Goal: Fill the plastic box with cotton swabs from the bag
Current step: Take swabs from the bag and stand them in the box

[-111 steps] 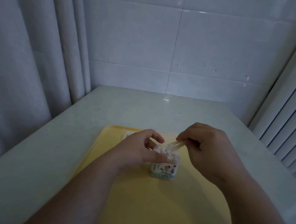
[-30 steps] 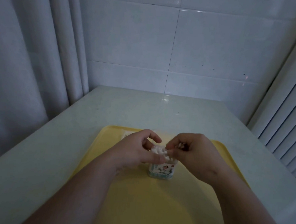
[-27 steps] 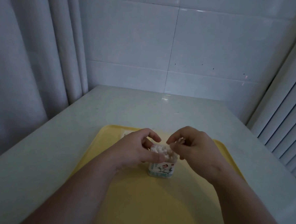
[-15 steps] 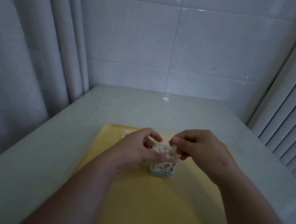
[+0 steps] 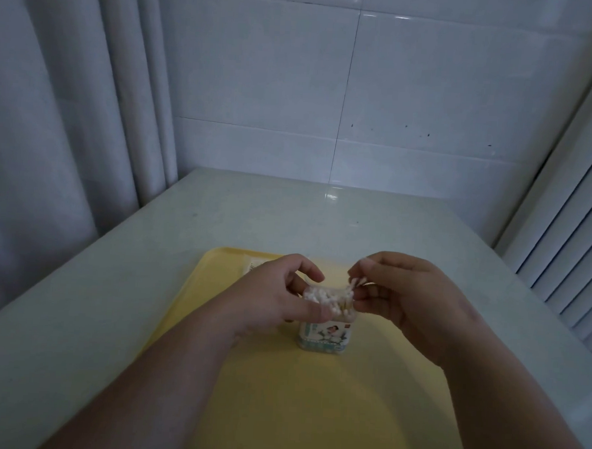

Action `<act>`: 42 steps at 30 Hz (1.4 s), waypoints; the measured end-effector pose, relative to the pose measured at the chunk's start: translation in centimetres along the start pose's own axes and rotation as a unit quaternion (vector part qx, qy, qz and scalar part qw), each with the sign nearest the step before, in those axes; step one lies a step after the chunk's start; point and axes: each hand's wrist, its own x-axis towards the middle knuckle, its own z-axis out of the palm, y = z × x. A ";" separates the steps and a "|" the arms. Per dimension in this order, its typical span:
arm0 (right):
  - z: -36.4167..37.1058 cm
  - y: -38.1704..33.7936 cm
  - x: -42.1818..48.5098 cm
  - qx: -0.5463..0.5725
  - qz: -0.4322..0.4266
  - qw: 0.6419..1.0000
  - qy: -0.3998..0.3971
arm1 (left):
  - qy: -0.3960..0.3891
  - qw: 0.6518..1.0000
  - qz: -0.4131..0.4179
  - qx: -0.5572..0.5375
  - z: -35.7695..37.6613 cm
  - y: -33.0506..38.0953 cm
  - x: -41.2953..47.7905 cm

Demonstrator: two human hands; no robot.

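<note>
Your left hand: your left hand (image 5: 273,302) grips the top of the plastic box (image 5: 326,337). The thumb lies across the near side and the fingers (image 5: 311,274) arch over the far side.
Your right hand: your right hand (image 5: 417,299) is curled, with thumb and forefinger pinching a swab bunch (image 5: 352,285). The bunch's white tips point down and left, over the box's right rim.
Plastic box: it stands upright on the yellow tray (image 5: 312,414), between your two hands, with its printed label facing you.
Cotton swabs: the cotton swabs (image 5: 323,298) pack the open top, white heads up.
Packet: a pale packet (image 5: 255,266) shows at the tray's far left edge, mostly hidden behind your left hand. You cannot tell what it is.
Tray: it lies flat on the pale surface (image 5: 113,283).
Surroundings: a tiled wall (image 5: 328,106) stands behind the surface, with a curtain (image 5: 71,109) to the left.
</note>
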 end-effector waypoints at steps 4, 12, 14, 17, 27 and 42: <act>-0.2 0.4 0.1 -0.027 0.002 1.000 -0.009 | -0.004 1.000 0.002 0.002 0.0 0.0 -0.1; 0.4 1.0 0.4 -0.066 0.007 0.998 0.000 | -0.003 1.000 0.002 0.004 0.0 -0.1 -0.1; 0.5 1.2 0.5 -0.049 0.020 0.999 0.002 | -0.005 1.000 0.002 0.003 0.1 -0.1 -0.1; 0.8 1.4 0.6 -0.008 0.050 0.999 0.006 | -0.005 1.000 0.003 0.003 0.1 0.0 -0.1; 0.9 1.3 0.7 0.012 0.033 0.999 0.036 | -0.004 1.000 0.004 0.006 0.1 0.0 -0.1; 1.2 1.7 0.9 -0.064 0.009 0.995 0.083 | -0.004 1.000 0.011 -0.001 0.1 -0.2 0.3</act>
